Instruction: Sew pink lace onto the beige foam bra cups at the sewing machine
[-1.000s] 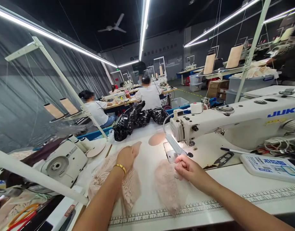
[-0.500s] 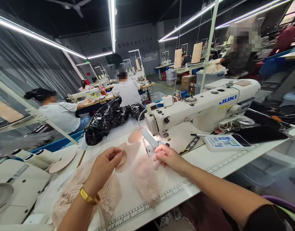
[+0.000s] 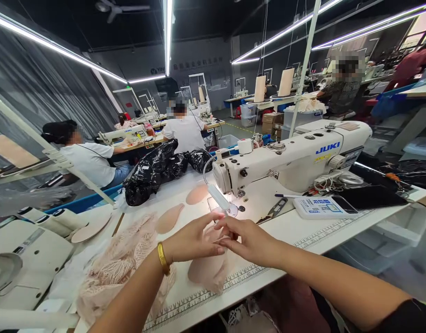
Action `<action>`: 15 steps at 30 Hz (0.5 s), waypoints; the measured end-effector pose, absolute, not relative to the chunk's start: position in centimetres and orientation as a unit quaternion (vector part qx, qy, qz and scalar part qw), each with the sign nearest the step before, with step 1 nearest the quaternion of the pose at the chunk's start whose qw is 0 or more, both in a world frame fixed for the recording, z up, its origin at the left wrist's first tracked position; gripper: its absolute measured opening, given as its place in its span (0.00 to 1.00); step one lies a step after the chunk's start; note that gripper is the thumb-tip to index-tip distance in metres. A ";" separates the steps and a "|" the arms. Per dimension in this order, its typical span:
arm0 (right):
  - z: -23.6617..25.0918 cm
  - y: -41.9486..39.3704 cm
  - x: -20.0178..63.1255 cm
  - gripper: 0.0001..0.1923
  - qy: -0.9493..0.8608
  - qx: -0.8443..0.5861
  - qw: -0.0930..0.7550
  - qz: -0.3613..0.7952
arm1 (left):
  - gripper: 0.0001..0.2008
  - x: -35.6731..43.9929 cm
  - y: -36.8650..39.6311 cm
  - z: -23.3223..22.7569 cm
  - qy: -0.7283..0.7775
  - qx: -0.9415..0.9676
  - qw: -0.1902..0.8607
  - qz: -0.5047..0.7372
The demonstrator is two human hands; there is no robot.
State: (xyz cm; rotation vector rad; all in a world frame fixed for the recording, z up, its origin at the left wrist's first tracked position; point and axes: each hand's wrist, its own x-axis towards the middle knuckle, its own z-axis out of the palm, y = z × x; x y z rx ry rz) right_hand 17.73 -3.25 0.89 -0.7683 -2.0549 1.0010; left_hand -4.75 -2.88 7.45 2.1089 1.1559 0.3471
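Pink lace piece (image 3: pixel 207 270) under both meeting hands

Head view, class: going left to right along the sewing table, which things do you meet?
Pile of pink lace → left hand → right hand → thread snips → white control panel → black tablet.

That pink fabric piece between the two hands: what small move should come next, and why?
Probably slide the pale pink fabric piece forward to the white sewing machine's needle. Both the left hand and right hand meet on it, short of the lit needle plate.
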 end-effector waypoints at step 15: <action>-3.2 1.4 16.5 0.14 -0.921 -0.188 0.331 -0.087 | 0.08 -7.2 -5.4 4.6 0.378 0.916 -0.107 0.081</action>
